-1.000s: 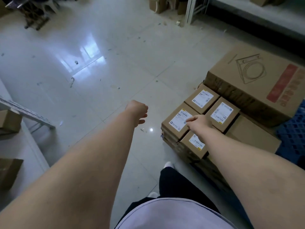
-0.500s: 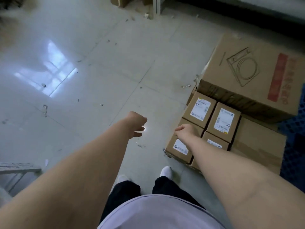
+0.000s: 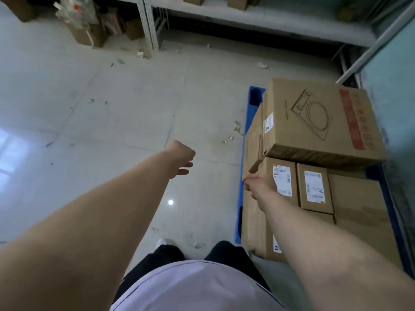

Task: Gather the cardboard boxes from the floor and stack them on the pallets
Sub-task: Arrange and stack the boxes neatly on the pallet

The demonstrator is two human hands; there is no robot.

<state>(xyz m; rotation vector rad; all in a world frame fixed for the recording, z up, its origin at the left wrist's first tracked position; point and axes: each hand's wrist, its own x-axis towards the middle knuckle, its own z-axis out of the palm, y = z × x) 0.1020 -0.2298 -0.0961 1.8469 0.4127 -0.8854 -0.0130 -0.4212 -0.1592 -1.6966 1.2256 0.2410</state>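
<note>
As you look down from the head view: both your arms reach forward, and a blue pallet (image 3: 254, 95) loaded with cardboard lies on your right-hand side.
Left hand (image 3: 182, 158): the fingers are loosely curled around nothing. It hangs over the floor (image 3: 112, 113), well apart from every box.
Right hand (image 3: 258, 184): it is at the near left edge of a small labelled box (image 3: 283, 180) on top of the stack. Its fingers are turned away from you, so you cannot tell whether they pinch that edge or only touch it.
Boxes by the right hand: a second labelled box (image 3: 314, 190) sits just to the right of it, touching the first. A large box with a line drawing (image 3: 318, 122) rests on the stack further ahead of that hand.
Done: judging by the load, the pallet already carries several layers.
Remaining: no box lies on the floor near either hand. Far ahead of your left hand, some cartons (image 3: 87, 34) stand beside a shelf leg (image 3: 149, 23). Whether they belong to the job cannot be told from here.
Between the hands, further ahead: only paper scraps (image 3: 237, 127).
</note>
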